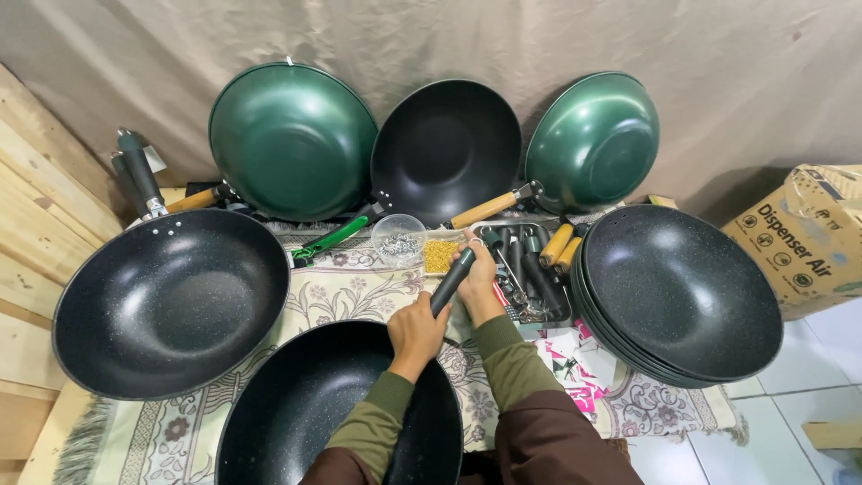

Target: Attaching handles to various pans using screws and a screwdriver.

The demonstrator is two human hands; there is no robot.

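Observation:
A black speckled wok (296,413) lies on the patterned mat right in front of me. Its black handle (452,281) points up and away. My left hand (416,334) is closed around the lower part of that handle, by the wok's rim. At the handle's far tip, my right hand (477,269) pinches the end; whether it holds a small part there is too small to tell.
A large black wok (171,301) sits at left. Two green woks (292,139) (593,139) and a black one (444,148) lean on the back cloth. A wok stack (682,292), a tray of handles (537,286), a clear screw bowl (398,240) and a cardboard box (808,238) are nearby.

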